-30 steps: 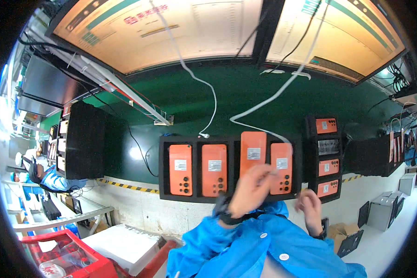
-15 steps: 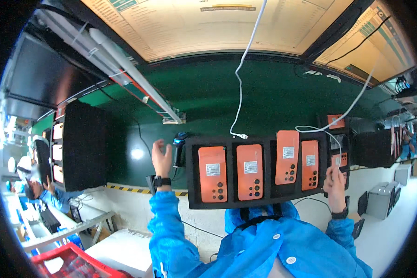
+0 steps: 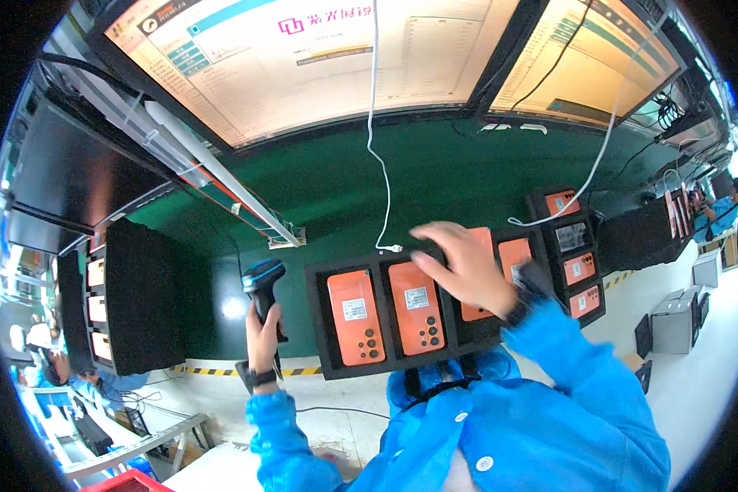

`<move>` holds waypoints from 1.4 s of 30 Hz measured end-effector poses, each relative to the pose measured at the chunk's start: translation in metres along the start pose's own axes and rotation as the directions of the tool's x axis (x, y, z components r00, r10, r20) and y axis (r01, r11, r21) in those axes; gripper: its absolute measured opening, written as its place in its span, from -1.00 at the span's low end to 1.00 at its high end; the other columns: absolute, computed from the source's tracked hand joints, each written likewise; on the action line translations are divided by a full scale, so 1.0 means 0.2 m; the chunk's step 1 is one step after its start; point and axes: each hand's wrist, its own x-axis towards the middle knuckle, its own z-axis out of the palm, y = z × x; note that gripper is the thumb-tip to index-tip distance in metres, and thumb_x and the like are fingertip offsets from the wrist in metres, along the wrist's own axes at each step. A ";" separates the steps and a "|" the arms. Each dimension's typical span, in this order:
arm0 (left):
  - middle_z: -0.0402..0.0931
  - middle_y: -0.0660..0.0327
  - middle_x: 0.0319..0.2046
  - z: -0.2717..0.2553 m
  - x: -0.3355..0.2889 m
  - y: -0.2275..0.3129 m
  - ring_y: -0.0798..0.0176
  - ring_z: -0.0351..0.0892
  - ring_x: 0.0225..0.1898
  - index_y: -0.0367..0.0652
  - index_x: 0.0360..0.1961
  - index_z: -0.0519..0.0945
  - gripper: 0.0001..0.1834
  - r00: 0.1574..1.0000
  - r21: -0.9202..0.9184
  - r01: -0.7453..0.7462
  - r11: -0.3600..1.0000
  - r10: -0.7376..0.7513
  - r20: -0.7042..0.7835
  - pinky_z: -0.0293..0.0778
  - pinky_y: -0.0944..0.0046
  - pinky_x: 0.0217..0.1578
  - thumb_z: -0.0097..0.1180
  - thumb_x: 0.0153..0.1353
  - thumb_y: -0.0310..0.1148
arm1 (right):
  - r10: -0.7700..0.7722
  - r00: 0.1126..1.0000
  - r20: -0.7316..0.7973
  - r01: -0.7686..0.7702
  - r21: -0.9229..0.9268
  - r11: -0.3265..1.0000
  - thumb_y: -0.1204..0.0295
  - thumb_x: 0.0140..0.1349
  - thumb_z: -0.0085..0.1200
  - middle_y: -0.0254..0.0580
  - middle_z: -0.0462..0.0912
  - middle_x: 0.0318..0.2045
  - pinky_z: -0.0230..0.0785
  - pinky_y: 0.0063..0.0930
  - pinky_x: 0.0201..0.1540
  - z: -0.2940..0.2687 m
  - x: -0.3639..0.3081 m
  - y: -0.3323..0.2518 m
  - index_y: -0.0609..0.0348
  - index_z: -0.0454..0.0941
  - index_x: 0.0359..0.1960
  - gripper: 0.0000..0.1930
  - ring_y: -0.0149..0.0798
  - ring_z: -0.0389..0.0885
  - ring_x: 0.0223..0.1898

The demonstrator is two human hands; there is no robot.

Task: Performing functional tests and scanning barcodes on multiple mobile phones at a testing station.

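Along the near edge of the green desk (image 3: 467, 176), a black foam tray (image 3: 318, 328) bears orange phones (image 3: 416, 307) in separate slots, the two leftmost with their lenses toward that edge. Left of the tray, the left hand (image 3: 264, 336) has its fingers wrapped round the grip of a black-and-blue handheld scanner (image 3: 264, 283). The right hand (image 3: 467, 275) is over the tray, thumb and forefinger spread with nothing visible between them; whether it touches the phone beneath, I cannot tell. Just beside its fingertips, a white cable's plug (image 3: 394, 248) lies by the tray's far edge. The scanner looks light and stiff, best held by its grip; the phones, probably slick and easily scratched, are best taken by their long sides, clear of the lenses.
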 end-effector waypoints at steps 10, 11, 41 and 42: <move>0.48 0.32 -0.46 0.41 -0.75 0.45 0.48 0.42 -0.48 -0.28 -0.03 0.45 -0.73 0.915 -0.259 0.095 0.961 0.018 0.403 0.38 0.43 -0.46 0.12 0.28 -0.43 | 0.398 0.894 0.205 -0.437 0.594 0.676 0.22 0.41 -0.20 -0.25 0.52 -0.64 0.46 -0.23 -0.55 0.11 0.37 0.37 0.12 0.43 -0.41 -0.70 -0.20 0.60 -0.61; 0.47 0.33 -0.48 0.49 -0.75 0.44 0.48 0.41 -0.49 -0.28 0.00 0.45 -0.70 0.898 -0.245 0.093 0.965 0.026 0.440 0.37 0.42 -0.47 0.12 0.29 -0.39 | 0.446 0.858 0.255 -0.494 0.650 0.578 0.17 0.45 -0.25 -0.37 0.42 -0.65 0.39 -0.35 -0.59 0.01 0.36 0.37 0.09 0.38 -0.34 -0.70 -0.31 0.54 -0.64; 0.50 0.17 -0.48 0.02 -0.16 -0.02 0.30 0.43 -0.54 -0.31 -0.22 0.50 -0.75 0.967 0.399 -0.012 0.917 0.112 -0.227 0.40 0.28 -0.47 0.07 0.05 -0.45 | 0.233 0.826 0.513 -0.510 0.506 0.696 0.38 0.17 0.28 -0.27 0.70 -0.46 0.40 -0.64 -0.40 -0.16 0.15 0.87 0.22 0.64 -0.37 -0.84 -0.51 0.62 -0.44; 0.49 0.17 -0.50 -0.02 -0.08 -0.17 0.31 0.43 -0.56 -0.31 -0.21 0.50 -0.74 0.965 0.355 0.002 0.935 0.091 -0.245 0.40 0.28 -0.49 0.08 0.04 -0.44 | 0.234 0.826 0.513 -0.508 0.498 0.702 0.38 0.17 0.28 -0.27 0.70 -0.46 0.40 -0.64 -0.40 -0.16 0.15 0.87 0.22 0.64 -0.37 -0.84 -0.51 0.62 -0.44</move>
